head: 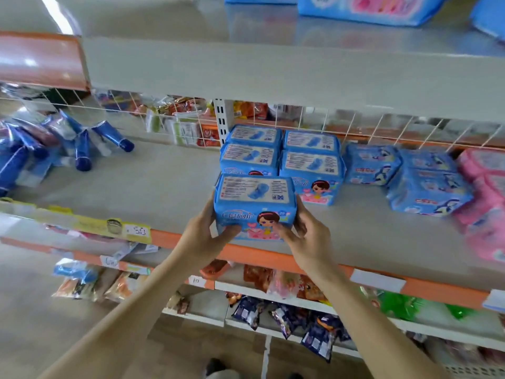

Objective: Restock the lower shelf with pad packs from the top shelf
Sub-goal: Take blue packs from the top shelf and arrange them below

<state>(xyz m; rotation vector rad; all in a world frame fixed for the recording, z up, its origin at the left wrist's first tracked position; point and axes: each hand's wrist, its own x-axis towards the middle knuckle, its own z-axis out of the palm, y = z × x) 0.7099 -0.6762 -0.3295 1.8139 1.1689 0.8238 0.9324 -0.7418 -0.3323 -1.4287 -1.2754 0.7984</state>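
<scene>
1. The blue pad pack (255,206), with a cartoon girl on its front, is between my two hands at the front edge of the lower shelf (164,181), its label side up. I cannot tell whether its underside touches the board.
2. My left hand (203,233) grips its left end, with the thumb curled over the front face and the fingers round the side.
3. My right hand (306,236) grips its right end the same way, with the thumb pressed across the lower front.
4. Just behind it sit four matching packs (281,151) in two columns. The one I hold lines up with the left column.
5. Right of those lie blue packs of another print (426,184), and beyond them pink packs (486,192) at the far right.
6. Well apart on the left of the same shelf, blue tubes (82,143) lie in a loose heap.
7. A white wire mesh (382,127) backs the shelf. An orange price rail (259,255) runs along its front, and a yellow tag (138,231) on it reads 50.
8. Overhead, the top shelf (191,23) carries larger blue-and-pink packs (363,8).
9. Snack packets (287,283) fill the shelves below.
</scene>
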